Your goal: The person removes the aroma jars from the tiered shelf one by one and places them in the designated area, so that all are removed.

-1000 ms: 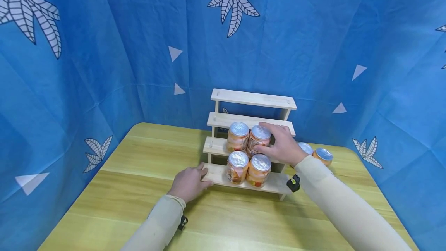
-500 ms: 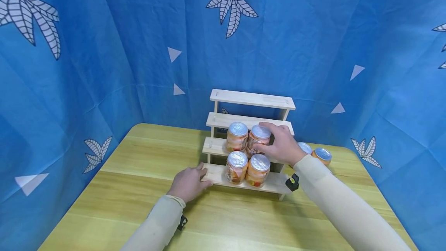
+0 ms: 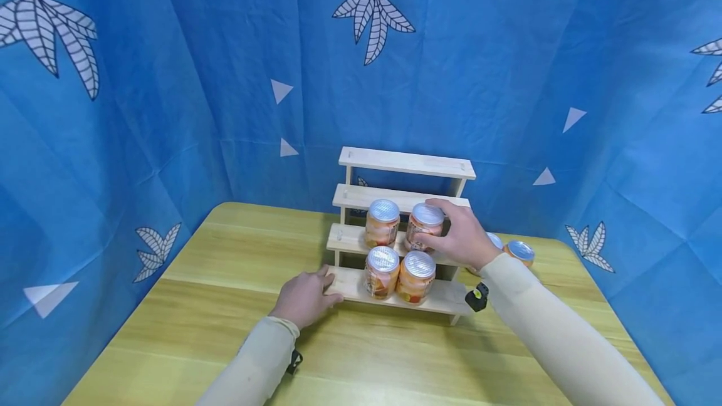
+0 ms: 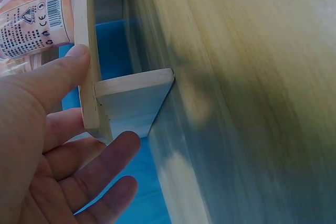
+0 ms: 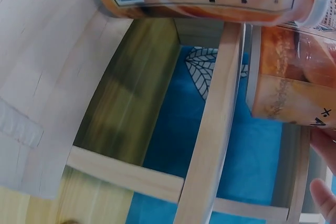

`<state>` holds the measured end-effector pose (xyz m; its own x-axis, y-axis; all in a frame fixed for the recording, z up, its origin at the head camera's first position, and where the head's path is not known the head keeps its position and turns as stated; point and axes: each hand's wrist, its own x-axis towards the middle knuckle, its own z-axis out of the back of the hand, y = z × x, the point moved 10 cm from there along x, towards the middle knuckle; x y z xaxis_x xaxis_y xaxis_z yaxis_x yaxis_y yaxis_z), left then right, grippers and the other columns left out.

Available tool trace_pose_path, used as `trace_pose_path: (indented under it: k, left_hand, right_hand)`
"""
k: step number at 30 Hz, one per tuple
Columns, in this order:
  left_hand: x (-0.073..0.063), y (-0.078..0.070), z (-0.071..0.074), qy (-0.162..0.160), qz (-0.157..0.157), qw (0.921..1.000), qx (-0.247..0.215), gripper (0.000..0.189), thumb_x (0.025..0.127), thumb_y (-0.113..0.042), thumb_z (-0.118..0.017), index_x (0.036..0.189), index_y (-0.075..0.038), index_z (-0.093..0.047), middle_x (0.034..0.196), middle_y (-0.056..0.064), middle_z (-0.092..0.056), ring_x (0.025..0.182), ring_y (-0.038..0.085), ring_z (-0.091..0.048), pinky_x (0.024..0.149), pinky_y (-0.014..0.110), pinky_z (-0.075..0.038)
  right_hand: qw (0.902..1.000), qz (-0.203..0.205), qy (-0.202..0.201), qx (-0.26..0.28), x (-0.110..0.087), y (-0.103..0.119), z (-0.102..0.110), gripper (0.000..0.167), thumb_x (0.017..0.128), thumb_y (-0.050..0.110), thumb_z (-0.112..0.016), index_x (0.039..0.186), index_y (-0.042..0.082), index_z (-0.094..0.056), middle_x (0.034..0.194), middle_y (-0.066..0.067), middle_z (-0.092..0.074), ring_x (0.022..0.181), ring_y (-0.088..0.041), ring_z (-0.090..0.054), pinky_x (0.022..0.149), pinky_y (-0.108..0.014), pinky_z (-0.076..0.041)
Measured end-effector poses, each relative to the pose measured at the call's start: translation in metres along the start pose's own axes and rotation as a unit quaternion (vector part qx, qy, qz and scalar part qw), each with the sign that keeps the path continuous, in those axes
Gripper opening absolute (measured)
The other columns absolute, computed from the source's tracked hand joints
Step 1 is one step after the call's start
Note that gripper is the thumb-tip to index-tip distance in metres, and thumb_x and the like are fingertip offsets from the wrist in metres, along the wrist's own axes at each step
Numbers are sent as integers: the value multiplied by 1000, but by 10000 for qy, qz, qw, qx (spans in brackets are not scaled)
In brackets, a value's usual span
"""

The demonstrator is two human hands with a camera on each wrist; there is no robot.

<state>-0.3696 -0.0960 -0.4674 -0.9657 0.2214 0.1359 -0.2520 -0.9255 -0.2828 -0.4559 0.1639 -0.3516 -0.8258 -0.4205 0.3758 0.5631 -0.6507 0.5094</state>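
The right hand (image 3: 464,237) pinches the held jar (image 3: 423,230), silver-lidded with peach-orange contents, thumb on its near side and a finger at the lid's rim. Half a second earlier that jar stood against the upper left jar (image 3: 381,229) on the 2nd step from the bottom of the wooden shelf (image 3: 449,296); now it has shifted to the right, and a clear gap parts the 2. In the right wrist view its base appears just off the step's plank, with a strip of blue between them. The right hand has moved over with it. The left hand (image 3: 303,298) has stayed at the left end of the lowest step, pinching the plank with its thumb on top and a finger beneath, while its other fingers are spread loosely below, as the left wrist view shows. On that lowest step, the front left jar (image 3: 380,275) and the front right jar (image 3: 415,282) stand upright side by side, unchanged. To the right of the shelf, 2 more jars (image 3: 519,253) remain on the wood-grained table (image 3: 225,343), partly hidden by the right arm. The whole head view has tipped slightly, so the blue curtain (image 3: 361,99) sits a little lower.
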Motion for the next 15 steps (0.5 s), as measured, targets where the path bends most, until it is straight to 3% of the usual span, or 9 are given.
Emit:
trace_pose_path:
  k: [3, 7, 10, 12, 15]
  left_hand:
    - [-1, 1, -2, 64, 47, 9999, -75, 58, 88, -49, -73, 128, -7, -69, 143, 19, -55, 57, 16, -56, 76, 43, -61]
    - [-2, 0, -1, 28, 30, 9999, -97, 58, 88, -49, -73, 128, -7, -69, 143, 18, -56, 73, 27, -69, 78, 45, -61]
    - [-1, -1, 1, -13, 9, 10000, -77, 58, 88, -49, -74, 127, -7, -69, 142, 18, -57, 95, 37, -72, 81, 47, -61]
    - [-1, 0, 1, -23, 19, 10000, -91, 58, 88, -49, -74, 128, -7, -69, 142, 18, -56, 90, 35, -72, 81, 47, -61]
    - [0, 1, 1, -36, 25, 10000, -76, 58, 88, -50, -74, 128, -8, -69, 143, 18, -56, 70, 24, -67, 79, 45, -61]
  right_hand:
    - [10000, 47, -22, 26, -2, -3, 2, 74, 81, 50, -82, 139, 14, -53, 114, -6, -69, 98, -23, -65, 76, -39, -57]
    - [9999, 85, -31, 46, -5, -4, 5, 74, 82, 50, -82, 140, 13, -53, 113, -6, -69, 96, -22, -66, 74, -38, -57]
    - [9999, 103, -31, 82, -6, -5, 7, 74, 82, 50, -82, 139, 14, -53, 111, -6, -70, 95, -21, -67, 74, -38, -58]
    - [9999, 109, -46, 111, -7, -5, 9, 74, 82, 49, -83, 139, 13, -53, 111, -6, -70, 94, -21, -68, 74, -38, -58]
    - [9999, 47, -79, 64, -9, -8, 11, 73, 82, 49, -82, 139, 13, -54, 110, -6, -71, 95, -22, -68, 75, -39, -59]
